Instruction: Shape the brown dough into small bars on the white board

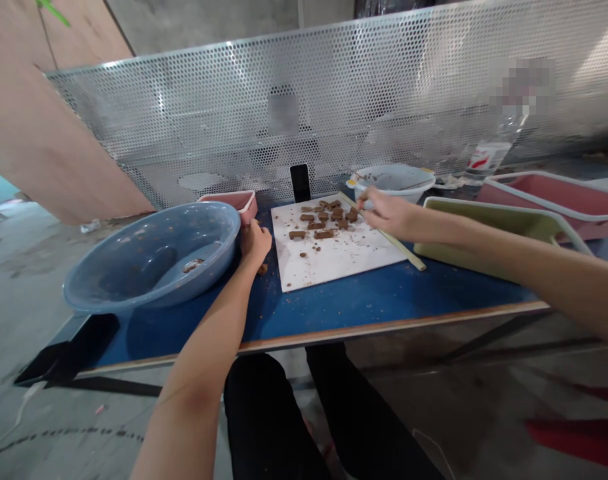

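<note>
Both forearms are bare, with no sleeves showing up to the frame edge. The left hand point(255, 241) and right hand point(390, 215) wear no gloves (no rings visible). Black trousers cover the legs point(279, 427)

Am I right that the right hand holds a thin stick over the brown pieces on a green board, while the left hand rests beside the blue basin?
Not quite: the board under the brown pieces is white, not green, as the head view shows. The rest stands: the right hand holds the thin stick over them, and the left hand rests beside the blue basin.
</note>
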Demonstrator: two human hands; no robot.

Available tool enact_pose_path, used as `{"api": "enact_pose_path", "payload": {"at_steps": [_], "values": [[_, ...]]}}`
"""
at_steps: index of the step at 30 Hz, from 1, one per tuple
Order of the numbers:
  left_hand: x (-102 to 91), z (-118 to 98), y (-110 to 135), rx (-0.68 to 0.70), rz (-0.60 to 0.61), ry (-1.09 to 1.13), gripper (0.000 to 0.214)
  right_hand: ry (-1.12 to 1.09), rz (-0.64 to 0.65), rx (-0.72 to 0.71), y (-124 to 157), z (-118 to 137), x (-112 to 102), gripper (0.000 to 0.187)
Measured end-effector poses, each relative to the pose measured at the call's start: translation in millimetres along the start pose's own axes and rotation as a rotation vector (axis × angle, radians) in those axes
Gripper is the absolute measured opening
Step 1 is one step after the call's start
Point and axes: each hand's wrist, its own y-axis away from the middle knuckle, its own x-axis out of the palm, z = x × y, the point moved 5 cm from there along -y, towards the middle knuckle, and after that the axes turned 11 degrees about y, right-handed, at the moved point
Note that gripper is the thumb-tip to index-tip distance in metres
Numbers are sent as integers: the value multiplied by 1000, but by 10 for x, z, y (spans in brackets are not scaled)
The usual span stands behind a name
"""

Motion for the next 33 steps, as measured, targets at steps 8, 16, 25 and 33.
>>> {"api": "enact_pose_path", "payload": {"at_steps": [8,16,25,33], "values": [[3,-6,-41,95,-70,102,30,-241,230,-235,-433,650,932,35],[23,-196,16,139,-139,834,23,-478,25,-306,-901,783,1187,45],[170,-414,208,-449,359,1541,42,-353,-150,-386,-986,1129,1289,49],[282,-546,351,-549,354,1648,22,-392,-132,-510,-830,1166,938,41]]}}
